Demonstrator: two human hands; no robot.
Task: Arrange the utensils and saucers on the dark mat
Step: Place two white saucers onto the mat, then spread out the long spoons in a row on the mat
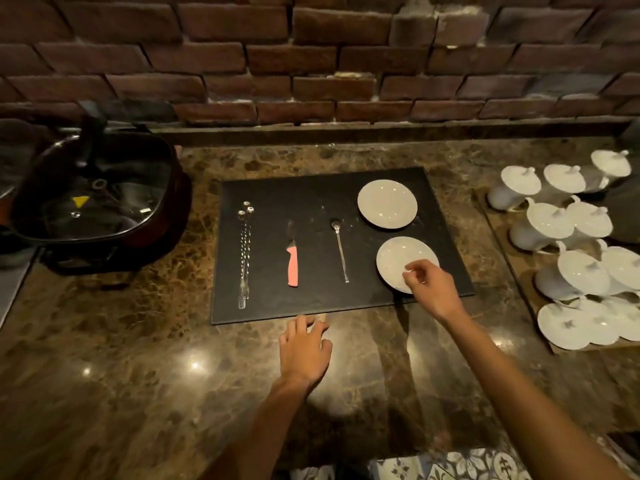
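Place: I judged it a kitchen or café counter.
Evidence: I saw a marble countertop [138, 358], brick wall [311, 46], stacked white lidded pots [561, 230].

Marble counter [145, 358] carries dark mat [311, 192], lidded pan [97, 199], white pots [568, 244].

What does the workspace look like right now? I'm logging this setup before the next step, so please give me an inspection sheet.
Surface: brown marble counter, with a dark mat lying flat on it.
Job's things: on the mat, from the left, twisted metal picks, pink-handled knife, long spoon, far saucer and near saucer.
Clutter: lidded dark pot at left; white lidded cups on a tray at right.
Hands: left hand flat on the counter at the mat's near edge, empty; right hand over the near saucer's rim, whether it grips the saucer is unclear.
Cables: nothing seen.
Surroundings: brick wall behind the counter.
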